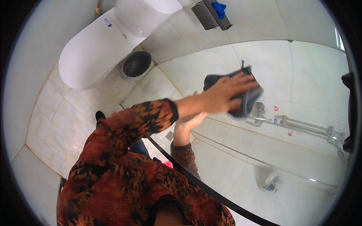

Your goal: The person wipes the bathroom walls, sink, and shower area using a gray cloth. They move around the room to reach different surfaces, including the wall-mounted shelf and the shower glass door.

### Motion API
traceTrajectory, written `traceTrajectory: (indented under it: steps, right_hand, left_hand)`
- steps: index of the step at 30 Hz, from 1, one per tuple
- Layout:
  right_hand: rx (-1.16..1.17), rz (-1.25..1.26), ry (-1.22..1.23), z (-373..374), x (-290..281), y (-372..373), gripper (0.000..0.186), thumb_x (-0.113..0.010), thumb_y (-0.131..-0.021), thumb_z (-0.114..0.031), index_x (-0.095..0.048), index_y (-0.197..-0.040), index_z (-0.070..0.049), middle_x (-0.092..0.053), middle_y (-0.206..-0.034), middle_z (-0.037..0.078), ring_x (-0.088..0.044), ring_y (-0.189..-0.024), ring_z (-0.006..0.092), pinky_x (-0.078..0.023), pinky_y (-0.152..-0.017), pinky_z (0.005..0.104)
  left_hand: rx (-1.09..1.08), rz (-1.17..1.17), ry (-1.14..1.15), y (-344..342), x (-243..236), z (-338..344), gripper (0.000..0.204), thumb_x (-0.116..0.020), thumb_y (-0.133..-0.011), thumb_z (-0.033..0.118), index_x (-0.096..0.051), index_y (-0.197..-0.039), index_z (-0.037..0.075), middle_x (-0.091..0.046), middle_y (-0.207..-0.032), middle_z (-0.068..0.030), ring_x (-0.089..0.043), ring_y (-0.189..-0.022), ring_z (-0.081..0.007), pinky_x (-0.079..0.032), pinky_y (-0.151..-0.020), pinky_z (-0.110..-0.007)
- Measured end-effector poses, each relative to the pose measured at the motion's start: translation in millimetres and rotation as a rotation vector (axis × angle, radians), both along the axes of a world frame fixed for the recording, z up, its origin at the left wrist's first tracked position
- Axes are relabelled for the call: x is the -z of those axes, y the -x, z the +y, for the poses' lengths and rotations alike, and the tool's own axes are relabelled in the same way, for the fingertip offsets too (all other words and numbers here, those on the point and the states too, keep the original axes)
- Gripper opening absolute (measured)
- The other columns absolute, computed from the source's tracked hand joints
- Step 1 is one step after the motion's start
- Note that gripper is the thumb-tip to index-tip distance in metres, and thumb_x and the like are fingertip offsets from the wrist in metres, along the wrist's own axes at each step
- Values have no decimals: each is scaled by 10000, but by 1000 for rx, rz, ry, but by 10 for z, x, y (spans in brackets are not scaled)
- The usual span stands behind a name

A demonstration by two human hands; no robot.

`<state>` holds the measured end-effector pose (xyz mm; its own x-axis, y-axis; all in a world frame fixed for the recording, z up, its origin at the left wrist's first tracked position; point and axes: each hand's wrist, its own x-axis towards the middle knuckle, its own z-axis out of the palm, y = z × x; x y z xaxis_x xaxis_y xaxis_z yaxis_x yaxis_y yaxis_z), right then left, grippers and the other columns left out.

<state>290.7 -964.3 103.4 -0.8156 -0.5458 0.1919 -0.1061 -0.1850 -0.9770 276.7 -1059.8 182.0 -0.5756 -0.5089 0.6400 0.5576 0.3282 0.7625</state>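
My left hand reaches across to the right, blurred by motion, its fingers lying over a dark grey cloth. The cloth bunches out on both sides of the hand, and a small dark loop or tab sticks up at its top. Whether it presses on the glass or hangs free I cannot tell. Below my left wrist is my right hand, partly hidden by the left forearm. Its thumb is apart and a fingertip shows above the left wrist; nothing is visible in it.
A black-railed glass partition runs diagonally at my front right. Beyond are a chrome shower fixture and tiled walls. A white toilet, a lined waste bin and a grey wall holder with a blue cloth stand at far left and back.
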Motion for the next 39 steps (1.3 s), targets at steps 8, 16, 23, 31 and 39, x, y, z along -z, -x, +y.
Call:
traceTrajectory:
  steps: [8, 16, 23, 31, 39]
  right_hand:
    - [-126, 41, 147, -152, -38, 27, 702, -327, -948, -458, -78, -1440, -24, -69, -1510, 142, -75, -1395, 276, -99, -1111, 455]
    - [-274, -28, -102, 414, 127, -393, 684, -318, -952, -468, -95, -1445, -49, -92, -1506, 141, -94, -1390, 301, -127, -1097, 495]
    - [-210, 151, -96, 560, -405, -107, 585, -356, -930, -407, -203, -1368, -51, -201, -1400, 139, -198, -1281, 293, -191, -1030, 464]
    - [-259, -286, 289, -1034, -734, 1295, 445, -430, -892, -304, -368, -1242, -37, -370, -1230, 137, -352, -1110, 279, -281, -926, 413]
    - [-209, 9, 48, -576, 7, 615, 658, -259, -960, -479, -61, -1453, -91, -11, -1518, 122, -16, -1399, 288, -49, -1110, 486]
  left_hand:
    - [106, -430, -596, -284, 1527, 134, 428, -384, -918, 244, -393, -1289, 31, -477, -1245, -132, -458, -1121, -238, -361, -952, -336]
    - [169, -406, -695, -1421, 1735, 954, 434, -493, -891, 188, -428, -1286, 18, -457, -1309, -146, -424, -1213, -230, -318, -1007, -326]
    - [86, 78, -60, -904, 188, 650, 697, -506, -813, 509, -360, -1373, 121, -240, -1462, -166, -167, -1368, -354, -180, -1071, -495]
    - [-31, -27, -117, 353, 196, -244, 474, -410, -885, 300, -405, -1327, 130, -345, -1407, -112, -284, -1316, -285, -272, -1049, -386]
    - [101, -565, -597, -601, 1998, 408, 475, -343, -951, 327, -366, -1329, 39, -405, -1338, -121, -364, -1246, -231, -268, -1037, -326]
